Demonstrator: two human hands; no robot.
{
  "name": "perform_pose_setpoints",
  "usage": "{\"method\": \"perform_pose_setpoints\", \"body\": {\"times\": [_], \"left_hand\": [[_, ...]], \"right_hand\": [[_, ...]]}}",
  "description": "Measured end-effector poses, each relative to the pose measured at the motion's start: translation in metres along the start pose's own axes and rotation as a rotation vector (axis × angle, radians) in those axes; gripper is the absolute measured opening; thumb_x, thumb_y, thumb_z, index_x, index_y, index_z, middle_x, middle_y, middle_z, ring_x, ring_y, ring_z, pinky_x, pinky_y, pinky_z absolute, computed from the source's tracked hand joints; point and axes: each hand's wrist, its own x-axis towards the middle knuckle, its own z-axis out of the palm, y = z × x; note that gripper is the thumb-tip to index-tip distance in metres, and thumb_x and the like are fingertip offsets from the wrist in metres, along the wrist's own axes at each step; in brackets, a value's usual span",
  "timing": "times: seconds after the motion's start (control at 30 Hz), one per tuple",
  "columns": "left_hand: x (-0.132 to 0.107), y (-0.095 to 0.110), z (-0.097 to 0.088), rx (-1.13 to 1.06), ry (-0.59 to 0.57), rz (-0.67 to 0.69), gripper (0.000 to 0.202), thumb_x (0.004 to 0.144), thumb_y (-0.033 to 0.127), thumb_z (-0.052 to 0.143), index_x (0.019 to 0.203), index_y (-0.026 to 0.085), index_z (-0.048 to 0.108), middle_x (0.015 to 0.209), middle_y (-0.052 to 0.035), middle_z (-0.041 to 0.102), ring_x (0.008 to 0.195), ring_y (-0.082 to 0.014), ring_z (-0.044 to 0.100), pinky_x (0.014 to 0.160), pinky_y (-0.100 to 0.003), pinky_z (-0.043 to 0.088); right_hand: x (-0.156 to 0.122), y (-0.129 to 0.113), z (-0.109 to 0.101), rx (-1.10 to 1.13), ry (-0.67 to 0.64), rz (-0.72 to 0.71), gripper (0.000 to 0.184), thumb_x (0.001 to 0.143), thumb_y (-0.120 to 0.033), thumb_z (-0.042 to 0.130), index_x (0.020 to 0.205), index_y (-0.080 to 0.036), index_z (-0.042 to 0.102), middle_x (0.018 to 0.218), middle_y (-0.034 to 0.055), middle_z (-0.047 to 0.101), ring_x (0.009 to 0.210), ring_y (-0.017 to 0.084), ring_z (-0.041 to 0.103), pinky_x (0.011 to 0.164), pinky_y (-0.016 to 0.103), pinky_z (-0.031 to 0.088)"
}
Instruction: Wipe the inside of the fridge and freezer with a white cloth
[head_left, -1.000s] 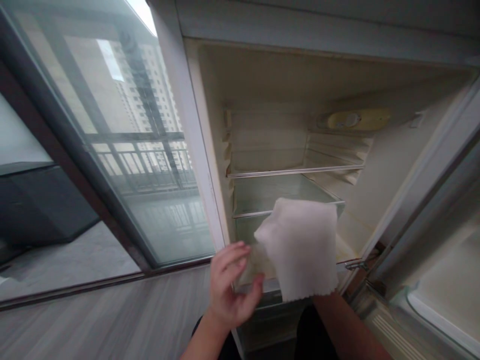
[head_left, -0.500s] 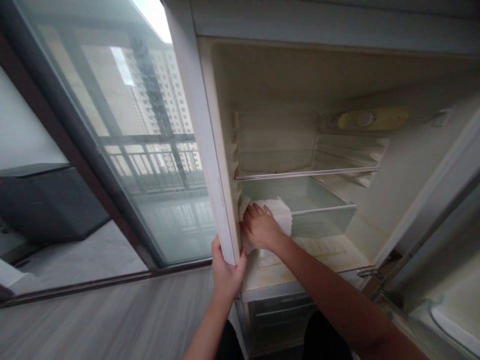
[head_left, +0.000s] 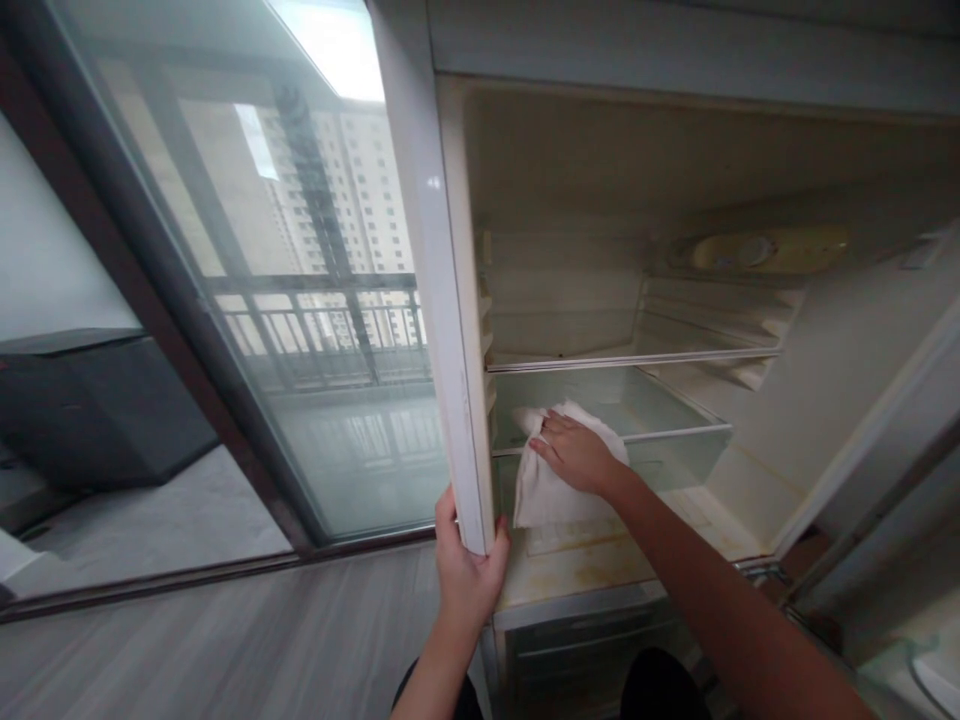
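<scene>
An old fridge [head_left: 465, 420] stands with its compartment exposed, its inner walls yellowed. My left hand [head_left: 470, 560] is wrapped round the lower front edge of its left side wall, thumb on the inner face. Inside, my right hand [head_left: 574, 455] presses on a white cloth [head_left: 555, 500], which drapes down over the front of the lower glass shelf [head_left: 675, 434]. Part of the cloth lies hidden under my palm. Above it runs an upper glass shelf [head_left: 637, 360] with a pale front strip. Yellow-brown stains mark the compartment floor [head_left: 592, 570].
A yellowed lamp and dial housing [head_left: 769, 250] sits on the right inner wall. The fridge door [head_left: 892, 560] hangs at the right, near a metal hinge. A drawer compartment [head_left: 585, 660] lies below. Left are a glass sliding door [head_left: 330, 440] and a dark cabinet [head_left: 105, 410].
My right hand has moved the white cloth rightward, away from the left inner wall to the lower shelf's front. My left hand keeps its grip on the fridge edge. The view has shifted slightly.
</scene>
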Motion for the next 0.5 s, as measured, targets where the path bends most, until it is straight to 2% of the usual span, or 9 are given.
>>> {"method": "perform_pose_setpoints", "body": {"times": [0.17, 0.27, 0.33, 0.37, 0.43, 0.5], "left_hand": [[-0.002, -0.003, 0.001, -0.002, 0.012, -0.001, 0.06, 0.087, 0.031, 0.071, 0.141, 0.019, 0.047, 0.123, -0.0119, 0.061, 0.118, -0.0267, 0.062, 0.104, -0.043, 0.052], [-0.003, -0.005, 0.002, -0.011, 0.019, -0.002, 0.061, 0.087, 0.032, 0.071, 0.142, 0.02, 0.046, 0.123, -0.0119, 0.06, 0.118, -0.0267, 0.062, 0.104, -0.042, 0.052], [-0.003, -0.004, 0.002, -0.014, 0.016, -0.001, 0.062, 0.088, 0.031, 0.07, 0.143, 0.02, 0.045, 0.124, -0.0121, 0.06, 0.119, -0.0267, 0.062, 0.104, -0.042, 0.052], [-0.003, -0.004, 0.002, -0.013, 0.015, 0.001, 0.062, 0.088, 0.031, 0.07, 0.143, 0.02, 0.045, 0.124, -0.0122, 0.06, 0.119, -0.0266, 0.062, 0.104, -0.042, 0.052], [-0.003, -0.003, 0.002, -0.01, 0.013, 0.013, 0.063, 0.087, 0.029, 0.07, 0.144, 0.02, 0.044, 0.125, -0.0122, 0.06, 0.118, -0.0264, 0.062, 0.104, -0.042, 0.051], [-0.003, -0.002, 0.001, -0.01, 0.014, 0.021, 0.063, 0.087, 0.028, 0.071, 0.143, 0.021, 0.044, 0.125, -0.0121, 0.059, 0.118, -0.0262, 0.062, 0.104, -0.042, 0.051]], "right_hand": [[0.011, -0.001, -0.002, 0.037, 0.005, 0.033, 0.055, 0.111, -0.032, 0.025, 0.129, -0.001, 0.067, 0.14, 0.0238, 0.06, 0.141, 0.028, 0.05, 0.122, 0.04, 0.034], [0.027, 0.002, -0.004, 0.145, -0.023, 0.042, 0.053, 0.11, -0.03, 0.025, 0.12, -0.004, 0.07, 0.131, 0.0237, 0.066, 0.129, 0.029, 0.06, 0.116, 0.043, 0.04], [0.04, 0.004, -0.004, 0.367, -0.023, 0.142, 0.052, 0.109, -0.034, 0.027, 0.11, -0.008, 0.072, 0.123, 0.0213, 0.07, 0.123, 0.03, 0.063, 0.114, 0.044, 0.042], [0.047, 0.004, -0.004, 0.534, 0.001, 0.236, 0.054, 0.109, -0.039, 0.028, 0.107, -0.009, 0.072, 0.121, 0.0197, 0.071, 0.121, 0.03, 0.065, 0.113, 0.044, 0.042], [0.062, -0.002, -0.003, 0.926, 0.092, 0.475, 0.062, 0.107, -0.051, 0.024, 0.11, -0.01, 0.071, 0.115, 0.0167, 0.074, 0.114, 0.029, 0.068, 0.11, 0.041, 0.047], [0.077, -0.017, 0.0, 1.237, 0.179, 0.601, 0.077, 0.105, -0.059, 0.01, 0.12, -0.009, 0.067, 0.104, 0.0146, 0.075, 0.103, 0.027, 0.072, 0.102, 0.04, 0.053]]}}
